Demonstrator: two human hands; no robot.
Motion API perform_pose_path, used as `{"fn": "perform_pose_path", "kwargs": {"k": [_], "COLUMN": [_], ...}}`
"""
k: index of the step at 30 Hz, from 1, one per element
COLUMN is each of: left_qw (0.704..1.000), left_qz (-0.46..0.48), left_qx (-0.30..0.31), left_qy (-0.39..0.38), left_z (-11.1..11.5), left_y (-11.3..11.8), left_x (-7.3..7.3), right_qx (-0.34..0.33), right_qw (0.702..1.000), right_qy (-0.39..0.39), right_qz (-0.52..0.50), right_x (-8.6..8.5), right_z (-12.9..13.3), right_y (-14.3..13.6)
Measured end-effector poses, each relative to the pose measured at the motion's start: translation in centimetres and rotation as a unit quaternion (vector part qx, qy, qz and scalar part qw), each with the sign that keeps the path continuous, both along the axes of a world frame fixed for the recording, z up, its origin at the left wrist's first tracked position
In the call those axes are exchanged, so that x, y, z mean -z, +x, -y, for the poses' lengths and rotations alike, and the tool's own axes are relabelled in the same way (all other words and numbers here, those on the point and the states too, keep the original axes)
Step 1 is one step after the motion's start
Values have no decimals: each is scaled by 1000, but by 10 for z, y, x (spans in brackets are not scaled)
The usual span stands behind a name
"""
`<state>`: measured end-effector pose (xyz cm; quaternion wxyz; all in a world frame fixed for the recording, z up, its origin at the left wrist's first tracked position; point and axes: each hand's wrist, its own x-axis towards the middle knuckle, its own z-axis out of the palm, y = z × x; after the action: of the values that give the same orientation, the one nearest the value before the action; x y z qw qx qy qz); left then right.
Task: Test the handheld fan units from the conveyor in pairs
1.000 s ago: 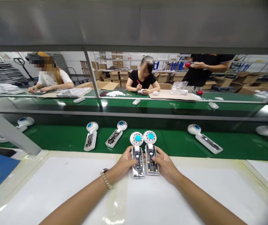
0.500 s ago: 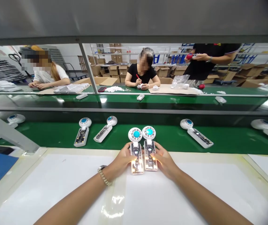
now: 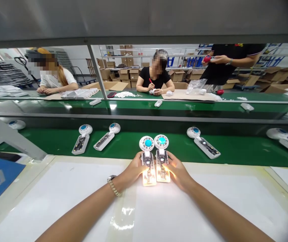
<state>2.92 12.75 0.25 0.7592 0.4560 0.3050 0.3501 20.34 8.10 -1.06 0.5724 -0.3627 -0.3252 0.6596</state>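
Note:
Side by side over the front edge of the white worktop are two small handheld fans, upright, with round slotted white heads, bright blue centres and clear bodies showing circuit boards. My left hand [image 3: 133, 172] is closed around the left fan [image 3: 148, 160], its thumb pressing the front of the body. In the same way my right hand [image 3: 180, 173] grips the right fan [image 3: 161, 158], thumb on its front. Warm yellow light glows strongly from the lower part of both bodies. Most of my fingers are hidden behind the fans.
Similar fans [image 3: 205, 146] lie spaced along the green conveyor belt [image 3: 239, 148]. A metal post [image 3: 12, 134] slants at the left, near a blue folder-like sheet [image 3: 0, 185]. Overhead is a grey panel [image 3: 144, 20]. Across the belt sit two co-workers; another person stands at the right.
The yellow glow in both held fans has grown brighter. Fans on the near belt have shifted left, and white parts on the far belt have shifted right. My hands keep their grip.

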Motion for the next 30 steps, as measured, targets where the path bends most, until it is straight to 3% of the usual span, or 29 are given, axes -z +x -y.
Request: {"fn": "perform_pose_path", "kwargs": {"k": [10, 20, 30], "left_qw": [1000, 998, 998], "left_qz": [0, 39, 32], "left_qx": [10, 29, 40], "left_qy": [6, 30, 36], "left_z": [-2, -8, -6], "left_y": [-1, -4, -4], "left_x": [6, 20, 18], "right_qx": [14, -14, -1], "right_qw": [999, 999, 1000], "right_qy": [-25, 4, 13], "right_qz": [-17, -29, -15], "right_x": [0, -2, 2], "right_z": [-1, 0, -2], "right_y": [-1, -1, -1]}}
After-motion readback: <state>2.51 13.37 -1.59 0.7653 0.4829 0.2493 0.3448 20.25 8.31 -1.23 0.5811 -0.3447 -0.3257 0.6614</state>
